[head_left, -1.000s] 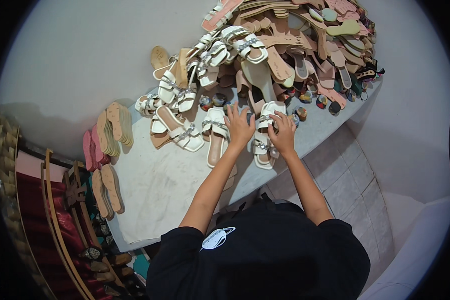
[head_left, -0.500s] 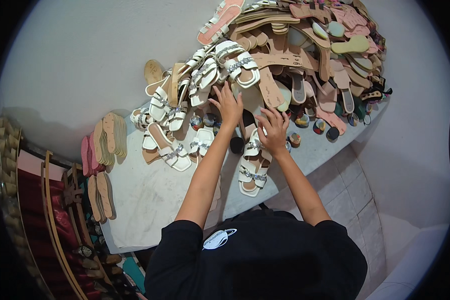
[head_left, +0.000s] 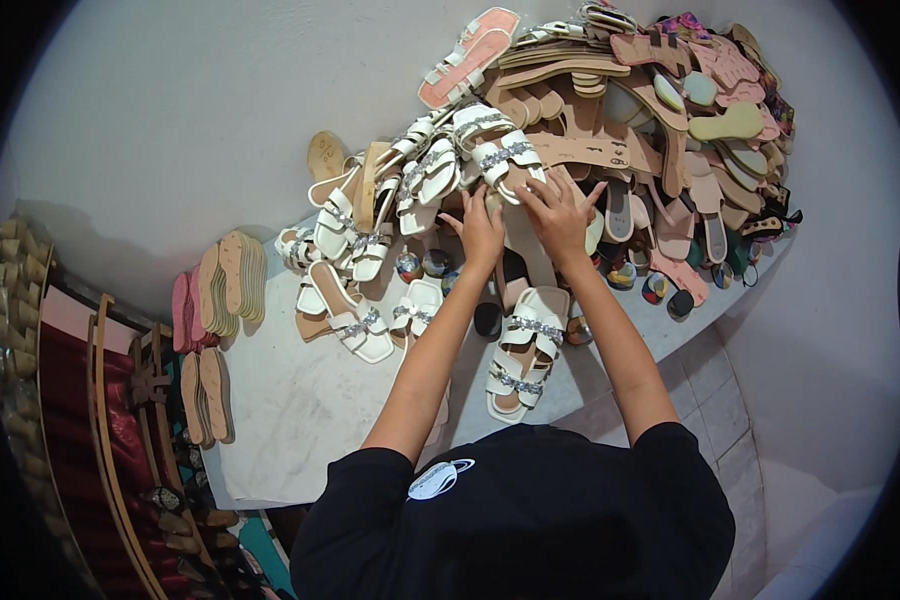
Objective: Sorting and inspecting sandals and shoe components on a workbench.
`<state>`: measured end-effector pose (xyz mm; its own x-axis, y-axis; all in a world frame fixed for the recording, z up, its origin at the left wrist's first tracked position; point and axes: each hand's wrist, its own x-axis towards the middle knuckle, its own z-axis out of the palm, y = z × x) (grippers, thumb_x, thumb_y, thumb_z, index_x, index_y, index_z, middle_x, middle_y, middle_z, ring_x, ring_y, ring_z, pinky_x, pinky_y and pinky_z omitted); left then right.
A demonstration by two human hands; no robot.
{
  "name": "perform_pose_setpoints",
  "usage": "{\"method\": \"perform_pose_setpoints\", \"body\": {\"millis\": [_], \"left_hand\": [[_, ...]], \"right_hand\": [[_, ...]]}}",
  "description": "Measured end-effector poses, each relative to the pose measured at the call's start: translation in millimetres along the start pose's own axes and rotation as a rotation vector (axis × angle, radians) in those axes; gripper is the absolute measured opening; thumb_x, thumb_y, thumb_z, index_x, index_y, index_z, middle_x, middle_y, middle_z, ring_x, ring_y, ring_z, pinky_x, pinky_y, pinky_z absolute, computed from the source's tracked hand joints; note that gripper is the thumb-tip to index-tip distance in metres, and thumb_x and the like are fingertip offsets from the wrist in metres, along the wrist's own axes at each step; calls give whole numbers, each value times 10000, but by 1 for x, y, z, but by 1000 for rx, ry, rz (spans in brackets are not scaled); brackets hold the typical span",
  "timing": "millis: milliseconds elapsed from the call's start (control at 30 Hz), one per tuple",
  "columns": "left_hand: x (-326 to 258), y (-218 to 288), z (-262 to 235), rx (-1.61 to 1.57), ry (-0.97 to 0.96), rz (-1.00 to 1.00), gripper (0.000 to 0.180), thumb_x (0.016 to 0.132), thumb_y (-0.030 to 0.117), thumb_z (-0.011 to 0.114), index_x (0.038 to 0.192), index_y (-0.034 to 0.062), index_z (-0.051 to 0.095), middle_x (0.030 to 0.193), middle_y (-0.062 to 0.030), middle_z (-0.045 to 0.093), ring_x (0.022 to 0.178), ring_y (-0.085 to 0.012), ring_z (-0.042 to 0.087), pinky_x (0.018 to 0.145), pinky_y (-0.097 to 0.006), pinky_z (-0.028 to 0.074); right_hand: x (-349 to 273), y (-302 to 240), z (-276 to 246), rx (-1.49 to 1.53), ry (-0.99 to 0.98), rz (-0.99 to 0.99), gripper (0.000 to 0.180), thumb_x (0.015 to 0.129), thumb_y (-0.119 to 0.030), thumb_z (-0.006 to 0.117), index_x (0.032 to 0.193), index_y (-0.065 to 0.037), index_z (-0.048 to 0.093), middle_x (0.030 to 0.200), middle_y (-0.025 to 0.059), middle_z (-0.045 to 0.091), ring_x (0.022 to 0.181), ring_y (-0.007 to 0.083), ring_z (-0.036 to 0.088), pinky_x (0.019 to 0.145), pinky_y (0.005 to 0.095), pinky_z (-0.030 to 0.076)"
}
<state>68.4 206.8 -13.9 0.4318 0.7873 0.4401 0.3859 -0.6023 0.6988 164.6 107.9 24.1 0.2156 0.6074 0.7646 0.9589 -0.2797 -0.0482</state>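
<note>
My left hand (head_left: 481, 236) reaches to the pile's front edge, fingers spread, just below a white sandal (head_left: 505, 160) with silver jewelled straps. My right hand (head_left: 562, 225) is beside it, fingers stretched out, tips at that sandal's lower end. Neither hand visibly closes round anything, though some fingertips overlap the pile. Between my forearms a pair of white jewelled sandals (head_left: 526, 350) lies at the table's near edge. A dark round heel (head_left: 487, 321) shows beside the pair.
White jewelled sandals (head_left: 350, 318) lie left of my arms. Tan insoles (head_left: 570, 150) and unfinished sandals are heaped at the back right of the table (head_left: 280, 420). Stacked insoles (head_left: 238, 285) stand at its left edge. A rack (head_left: 105, 440) with footwear is at far left.
My right hand has moved from the near sandals up to the white sandal on the pile. My left hand stays about where it was. The whole view has shifted slightly.
</note>
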Motion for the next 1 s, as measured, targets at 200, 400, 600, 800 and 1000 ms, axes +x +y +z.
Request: {"method": "perform_pose_setpoints", "body": {"millis": [200, 400, 600, 800, 1000], "left_hand": [[-7, 13, -14, -120, -13, 36, 415, 793, 200, 583, 1159, 44, 465, 1165, -167, 505, 1215, -333, 354, 979, -614, -54], [-34, 20, -31, -261, 32, 75, 339, 779, 170, 596, 1091, 79, 502, 1107, -149, 549, 1206, -343, 371, 974, -617, -49], [-48, 12, -39, -330, 56, 131, 317, 800, 162, 598, 1093, 89, 501, 1103, -75, 558, 1210, -282, 387, 993, -567, -92], [-43, 9, -48, -404, 28, 99, 328, 796, 176, 596, 1101, 99, 504, 1113, -99, 555, 1216, -305, 376, 987, -587, -74], [-32, 25, -63, -540, 31, 124, 324, 831, 65, 562, 1133, -4, 467, 1073, -88, 567, 1023, -158, 523, 1029, -340, 173]], "right_hand": [[16, 4, 2, 35, 0, -15, 293, 778, -215, 536, 1051, -305, 587, 1063, -94, 559, 1083, 170, 476, 932, 703, -24], [16, 9, 1, 46, -76, -52, 438, 724, -127, 594, 1120, -308, 549, 1129, -89, 530, 1119, 193, 447, 941, 692, -11], [17, 13, -1, 77, -238, -62, 451, 720, -89, 584, 1137, -258, 541, 1174, -72, 510, 1187, 227, 387, 931, 694, -27], [-3, 12, -14, 249, -177, 18, 361, 776, -205, 541, 1137, -203, 538, 1197, -15, 494, 1233, 255, 329, 944, 669, -60], [-32, 7, -27, 328, -124, 130, 443, 770, -405, 571, 1137, -160, 534, 1229, 46, 451, 1249, 299, 294, 955, 648, -53]]}}
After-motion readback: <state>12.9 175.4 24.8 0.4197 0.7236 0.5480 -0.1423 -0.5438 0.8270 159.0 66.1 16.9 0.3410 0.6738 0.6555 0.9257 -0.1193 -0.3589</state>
